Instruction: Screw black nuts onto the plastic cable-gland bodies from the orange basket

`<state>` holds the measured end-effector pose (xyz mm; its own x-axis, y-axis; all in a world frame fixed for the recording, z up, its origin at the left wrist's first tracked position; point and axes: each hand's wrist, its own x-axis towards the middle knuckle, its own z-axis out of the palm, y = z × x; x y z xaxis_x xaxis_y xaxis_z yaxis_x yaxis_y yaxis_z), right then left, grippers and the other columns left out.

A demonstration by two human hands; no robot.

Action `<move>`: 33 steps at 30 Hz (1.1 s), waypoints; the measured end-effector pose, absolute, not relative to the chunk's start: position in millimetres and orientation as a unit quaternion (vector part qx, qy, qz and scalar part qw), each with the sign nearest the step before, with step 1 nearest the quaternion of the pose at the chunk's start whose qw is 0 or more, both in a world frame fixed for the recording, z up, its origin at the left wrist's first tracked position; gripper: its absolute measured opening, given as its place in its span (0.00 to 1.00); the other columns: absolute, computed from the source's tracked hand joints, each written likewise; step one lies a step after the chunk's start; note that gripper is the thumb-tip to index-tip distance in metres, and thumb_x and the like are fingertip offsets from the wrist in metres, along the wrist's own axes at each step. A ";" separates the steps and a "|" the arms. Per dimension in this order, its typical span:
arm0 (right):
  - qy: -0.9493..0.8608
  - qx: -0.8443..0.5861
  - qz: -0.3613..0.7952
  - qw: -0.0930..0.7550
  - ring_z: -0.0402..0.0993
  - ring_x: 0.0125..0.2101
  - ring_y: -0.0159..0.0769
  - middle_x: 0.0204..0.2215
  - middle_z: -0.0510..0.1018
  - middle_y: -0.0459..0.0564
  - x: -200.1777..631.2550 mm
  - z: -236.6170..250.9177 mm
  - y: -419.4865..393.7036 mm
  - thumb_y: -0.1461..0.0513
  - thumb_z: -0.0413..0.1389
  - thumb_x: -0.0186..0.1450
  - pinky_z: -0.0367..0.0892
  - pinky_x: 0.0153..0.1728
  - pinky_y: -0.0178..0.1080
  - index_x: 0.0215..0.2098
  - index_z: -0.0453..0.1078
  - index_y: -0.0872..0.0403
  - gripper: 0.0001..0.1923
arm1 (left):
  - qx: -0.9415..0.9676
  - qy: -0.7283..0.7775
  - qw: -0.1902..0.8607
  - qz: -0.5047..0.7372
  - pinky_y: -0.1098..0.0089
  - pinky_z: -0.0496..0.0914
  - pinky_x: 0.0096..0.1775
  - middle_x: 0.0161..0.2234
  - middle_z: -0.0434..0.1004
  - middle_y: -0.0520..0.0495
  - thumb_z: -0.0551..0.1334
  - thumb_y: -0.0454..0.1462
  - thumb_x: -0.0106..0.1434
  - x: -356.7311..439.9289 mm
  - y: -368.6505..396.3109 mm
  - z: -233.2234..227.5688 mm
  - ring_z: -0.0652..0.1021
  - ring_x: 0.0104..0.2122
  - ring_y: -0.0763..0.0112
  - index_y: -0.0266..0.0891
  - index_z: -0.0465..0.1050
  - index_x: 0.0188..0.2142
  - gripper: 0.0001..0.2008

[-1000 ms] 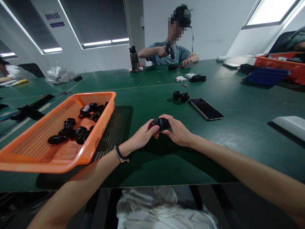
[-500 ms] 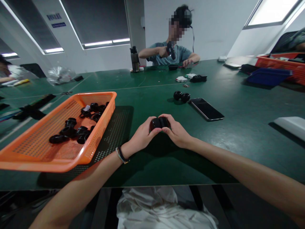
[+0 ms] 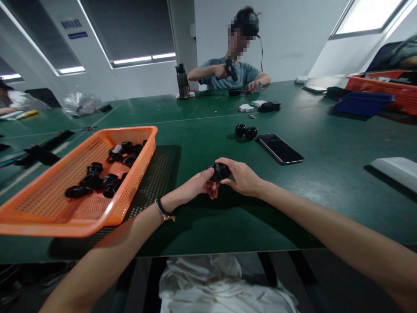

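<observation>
A small round black plastic fitting [image 3: 220,172] is held between both hands just above the green table [image 3: 202,234]. My right hand [image 3: 243,177] pinches its right side between thumb and fingers. From the left, my left hand [image 3: 196,186] presses its thumb on the fitting, with the other fingers curled underneath. Farther out, two round black pieces [image 3: 246,131] lie side by side. To the left, an orange perforated basket [image 3: 148,150] contains several similar black fittings [image 3: 93,177]. The hands hide part of the held fitting.
A phone [image 3: 280,148] lies right of the round pieces, and a white object [image 3: 395,169] is at the right. Across the table a person [image 3: 236,71] holds a dark tool, near a bottle [image 3: 182,81]. A blue tray [image 3: 363,104] and a red basket [image 3: 384,87] stand far right.
My left hand has turned and shifted its grip, its fingers now curled below the fitting. The fitting has tilted in my hands. My right hand stays on its right side.
</observation>
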<state>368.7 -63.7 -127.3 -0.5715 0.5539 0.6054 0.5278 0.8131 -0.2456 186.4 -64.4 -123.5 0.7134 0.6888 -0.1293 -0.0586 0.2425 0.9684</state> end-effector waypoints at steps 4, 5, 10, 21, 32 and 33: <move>-0.893 -0.280 -0.007 0.353 0.74 0.38 0.43 0.41 0.73 0.59 369.8 -129.6 -62.3 0.47 0.39 0.65 0.70 0.35 0.45 0.50 0.53 0.55 0.24 | 0.549 0.270 0.748 0.257 0.71 0.62 0.27 0.22 0.67 0.54 0.60 0.58 0.48 185.7 -65.5 -124.5 0.70 0.22 0.76 0.36 0.59 0.31 0.28; -0.893 -0.280 -0.005 0.353 0.74 0.37 0.43 0.41 0.73 0.59 369.8 -129.7 -62.4 0.47 0.39 0.65 0.70 0.35 0.45 0.50 0.53 0.55 0.24 | 0.551 0.267 0.744 0.268 0.71 0.62 0.28 0.22 0.66 0.54 0.60 0.57 0.48 186.1 -65.9 -124.9 0.70 0.22 0.77 0.36 0.59 0.32 0.27; -0.889 -0.292 0.012 0.352 0.73 0.37 0.43 0.41 0.73 0.58 369.0 -129.2 -65.8 0.47 0.39 0.65 0.70 0.36 0.45 0.50 0.53 0.54 0.23 | 0.558 0.265 0.721 0.313 0.71 0.60 0.29 0.23 0.64 0.56 0.62 0.55 0.49 189.3 -68.7 -125.3 0.68 0.23 0.78 0.37 0.58 0.35 0.27; -0.844 -0.357 0.076 0.394 0.72 0.28 0.38 0.34 0.72 0.54 357.5 -127.9 -75.4 0.44 0.37 0.64 0.67 0.29 0.41 0.48 0.53 0.54 0.26 | 0.706 0.321 0.521 0.356 0.72 0.61 0.30 0.22 0.62 0.55 0.55 0.54 0.56 188.1 -74.0 -116.0 0.65 0.23 0.77 0.36 0.60 0.36 0.22; -0.826 -0.382 0.123 0.395 0.72 0.27 0.37 0.34 0.72 0.53 352.8 -123.4 -80.1 0.42 0.34 0.63 0.67 0.28 0.40 0.47 0.53 0.54 0.28 | 0.758 0.364 0.407 0.357 0.71 0.63 0.32 0.26 0.64 0.52 0.55 0.45 0.60 183.7 -72.7 -116.0 0.67 0.27 0.72 0.37 0.61 0.41 0.15; -0.828 -0.383 0.121 0.391 0.72 0.26 0.37 0.34 0.72 0.53 353.3 -123.5 -78.9 0.42 0.33 0.63 0.67 0.27 0.40 0.47 0.53 0.55 0.28 | 0.754 0.362 0.417 0.356 0.71 0.62 0.32 0.25 0.64 0.53 0.55 0.46 0.60 183.7 -71.6 -116.6 0.67 0.26 0.73 0.37 0.61 0.41 0.16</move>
<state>353.3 -78.9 -123.5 -0.4007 0.7284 0.5558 0.5392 0.6779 -0.4997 183.7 -71.6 -116.6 0.4849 0.8424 0.2350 0.2497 -0.3908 0.8860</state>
